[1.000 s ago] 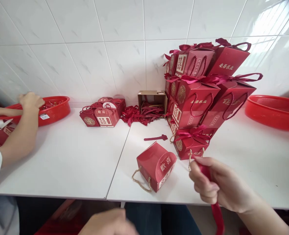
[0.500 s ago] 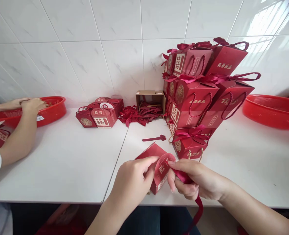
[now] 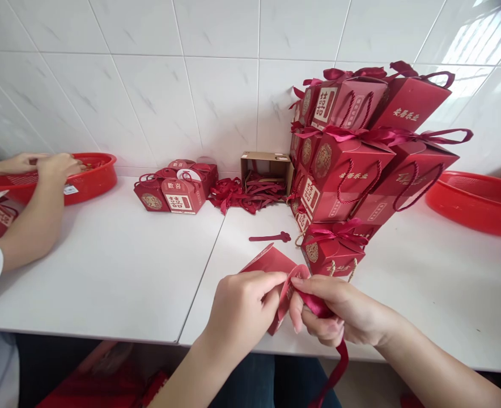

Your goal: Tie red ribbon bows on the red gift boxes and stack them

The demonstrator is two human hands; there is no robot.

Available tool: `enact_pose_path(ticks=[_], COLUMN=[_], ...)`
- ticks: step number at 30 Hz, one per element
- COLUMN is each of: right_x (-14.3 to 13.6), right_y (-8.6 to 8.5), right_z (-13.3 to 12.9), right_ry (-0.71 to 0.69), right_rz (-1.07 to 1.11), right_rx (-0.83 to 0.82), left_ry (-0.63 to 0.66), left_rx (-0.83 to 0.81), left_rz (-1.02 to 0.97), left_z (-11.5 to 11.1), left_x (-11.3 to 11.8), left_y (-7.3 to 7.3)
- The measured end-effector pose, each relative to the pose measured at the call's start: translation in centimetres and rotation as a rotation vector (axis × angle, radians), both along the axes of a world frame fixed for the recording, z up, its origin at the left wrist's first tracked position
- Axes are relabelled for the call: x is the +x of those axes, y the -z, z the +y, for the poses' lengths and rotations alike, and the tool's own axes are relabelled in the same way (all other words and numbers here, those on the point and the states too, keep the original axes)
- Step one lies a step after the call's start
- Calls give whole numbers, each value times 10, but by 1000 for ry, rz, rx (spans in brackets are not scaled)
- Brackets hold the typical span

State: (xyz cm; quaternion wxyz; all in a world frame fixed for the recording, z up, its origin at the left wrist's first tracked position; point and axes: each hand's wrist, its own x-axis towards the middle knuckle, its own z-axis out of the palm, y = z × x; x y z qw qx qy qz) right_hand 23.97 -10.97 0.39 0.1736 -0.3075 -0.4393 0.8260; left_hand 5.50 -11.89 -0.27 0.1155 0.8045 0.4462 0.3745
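Observation:
A small red gift box stands at the table's front edge, partly covered by my hands. My left hand is closed on the box's rounded flap, thumb and forefinger at its side. A dark red ribbon runs through the curled fingers of my right hand and hangs below the table edge. My right thumb presses against the flap where the ribbon meets it. Just behind the box lies a short, knotted ribbon piece.
Finished-looking boxes with bows are stacked at the right. Smaller boxes and a carton of ribbons stand by the wall. Red baskets sit at both ends. At the left, another person's arms reach into a basket.
The flap has turned more edge-on, so its lettering shows less. My left hand has shifted slightly right, and the whole view has tilted a little. The right hand still holds the ribbon.

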Motion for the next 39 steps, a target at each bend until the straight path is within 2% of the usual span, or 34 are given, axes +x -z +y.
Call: enact_pose_path(ticks=[1, 3, 6, 8, 9, 11, 13, 15, 16, 18, 21, 23, 25, 28, 30, 32, 35, 39], right_x=[3, 13, 32, 36, 33, 20, 4, -7, -9, -3, 18, 31, 37, 30, 19, 4, -16, -32], right_y=[-3, -12, -28, -38, -42, -47, -50, -52, -54, -61, -76, -85, -93, -95, -90, -80, -63, -46], right_z=[-2, -9, -18, -19, -18, -11, -2, 3, 3, -1, -14, -20, -21, -15, -7, 3, 15, 22], right_ry=[6, 90, 374, 540, 586, 572, 468, 420, 452, 595, 788, 812, 780, 736, 599, 405, 184, 97], right_rz=[-64, -279, -673, -766, -734, -551, -313, -110, -38, 56, 141, 191, 228, 151, -25, -235, -434, -554], right_rx=[73, 353, 885, 1087, 1128, 1106, 993, 890, 871, 890, 1022, 1147, 1226, 1085, 948, 872, 925, 998], left_ry=[-16, -62, -142, -165, -163, -138, -109, -91, -92, -114, -153, -153, -153, -177, -206, -230, -257, -288], left_rx=[39, 149, 334, 425, 461, 514, 536, 525, 494, 368, 75, -70, -138, -181, -220, -264, -331, -371], left_rz=[-3, -22, -55, -66, -71, -90, -122, -161, -167, -137, -27, -17, -74, -204, -283, -350, -432, -509], left_z=[0, 2, 5, 8, 8, 9, 8, 5, 4, 3, 6, 10, 13, 11, 7, 2, -7, -17], left_x=[0, -2, -6, -7, -6, -3, 1, 2, 0, -8, -22, -29, -33, -35, -36, -36, -34, -29], left_y=[0, -1, -11, -24, -32, -48, -62, -68, -68, -60, -36, -20, -9, -3, -2, -1, 0, -2])
